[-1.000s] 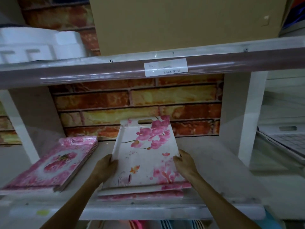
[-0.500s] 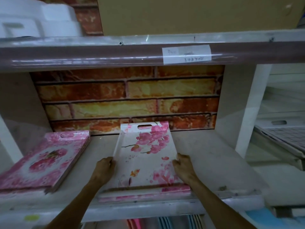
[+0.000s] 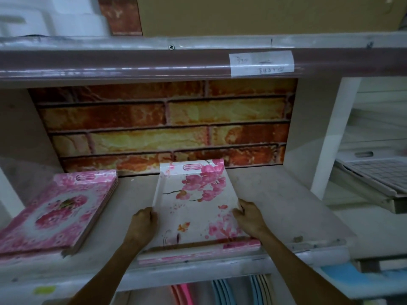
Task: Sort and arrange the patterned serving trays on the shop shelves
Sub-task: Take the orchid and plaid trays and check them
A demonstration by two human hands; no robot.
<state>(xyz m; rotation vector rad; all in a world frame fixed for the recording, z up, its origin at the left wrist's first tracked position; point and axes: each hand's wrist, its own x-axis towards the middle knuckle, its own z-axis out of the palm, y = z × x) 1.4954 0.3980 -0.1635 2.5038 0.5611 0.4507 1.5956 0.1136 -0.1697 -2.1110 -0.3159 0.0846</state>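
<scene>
Back wall: brick-print panel (image 3: 167, 126), rough orange and yellow blocks with dark joints.
Shelf (image 3: 275, 201): flat, dusty pale board with a worn front lip; a paper label (image 3: 261, 63) is taped to the glossy rail above.
Left stack: pink floral trays (image 3: 57, 210), rectangular, piled flat, slot handle at the far end.
Blossom tray (image 3: 193, 203): white, glossy, raised rim, pink orchid sprays, lying mid-shelf on top of another tray, far end near the brick.
Left hand (image 3: 142, 225): fingers curled over the tray's left rim, gripping it.
Right hand (image 3: 250, 217): clasping the right rim, forearm angled in from below.
</scene>
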